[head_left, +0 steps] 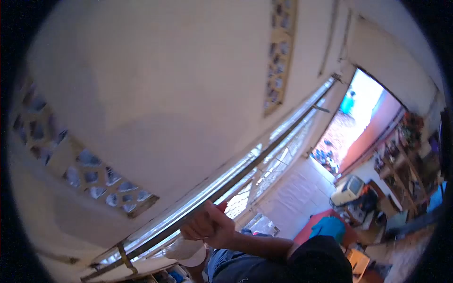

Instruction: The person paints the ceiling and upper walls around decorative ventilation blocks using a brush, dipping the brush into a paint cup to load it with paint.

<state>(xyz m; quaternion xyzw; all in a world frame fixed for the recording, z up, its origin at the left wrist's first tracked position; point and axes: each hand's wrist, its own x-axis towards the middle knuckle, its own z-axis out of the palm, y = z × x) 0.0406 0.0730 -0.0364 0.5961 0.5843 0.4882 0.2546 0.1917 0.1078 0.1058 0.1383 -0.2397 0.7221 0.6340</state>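
Observation:
My right hand [207, 225], at the end of a bare forearm and a dark sleeve, is closed in a fist with the thumb uppermost. A small red piece [222, 206] shows just past the thumb; I cannot tell what the fingers hold. The fist overlaps the long dark bar [245, 170] of the window frame. Below it is a pale, rounded white thing [185, 249]. Bare skin shows beside that white thing, low in the view, where the fingers of my left hand are hidden.
The view is strongly tilted. A plain wall [155, 80] carries openwork panels [108, 181]. At right, a bright doorway [351, 122] leads outside. Near it are a boxy pale monitor [348, 189], cluttered wooden shelves [408, 177], teal cloth [329, 229] and an orange-yellow stool [357, 262].

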